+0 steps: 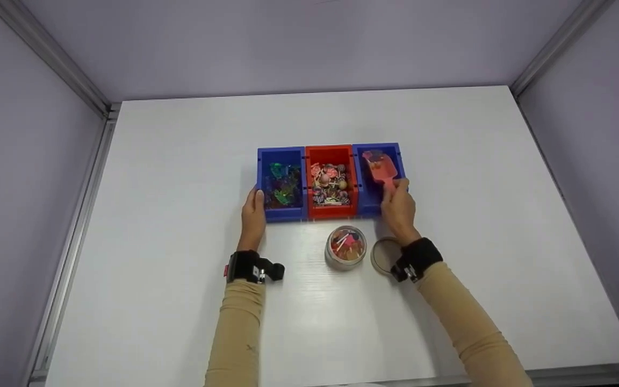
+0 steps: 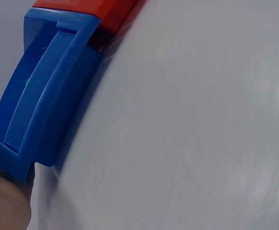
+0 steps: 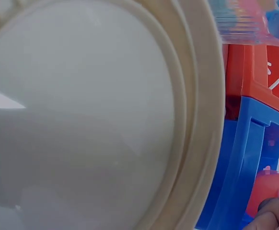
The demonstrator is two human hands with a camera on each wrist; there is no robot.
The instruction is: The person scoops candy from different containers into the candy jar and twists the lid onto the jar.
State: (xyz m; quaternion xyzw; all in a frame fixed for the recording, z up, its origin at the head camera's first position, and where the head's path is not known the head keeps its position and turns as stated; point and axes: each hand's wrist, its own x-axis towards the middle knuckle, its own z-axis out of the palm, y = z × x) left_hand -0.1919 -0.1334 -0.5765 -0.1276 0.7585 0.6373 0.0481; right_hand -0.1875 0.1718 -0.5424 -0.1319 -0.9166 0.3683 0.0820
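My right hand (image 1: 398, 210) pinches the handle of a small pink scoop (image 1: 383, 169), whose bowl is over the right blue bin (image 1: 367, 208) and carries a few small pieces. In the right wrist view, fingertips (image 3: 273, 213) show beside the scoop (image 3: 269, 184). My left hand (image 1: 253, 219) rests against the outer side of the left blue bin (image 1: 283, 215), thumb and fingers looking fairly straight; the left wrist view shows only part of that hand (image 2: 7, 203) by the bin's corner (image 2: 19, 163). A red bin (image 1: 329, 213) joins the two blue ones.
Lollipop-like charms (image 1: 331, 180) fill the red bin; green, shiny pieces (image 1: 285, 196) lie in the left one. In front stands an uncapped jar (image 1: 336, 263) of colourful pieces, next to its round lid (image 1: 384, 257) under my right wrist. All rest on a white table (image 1: 180, 177).
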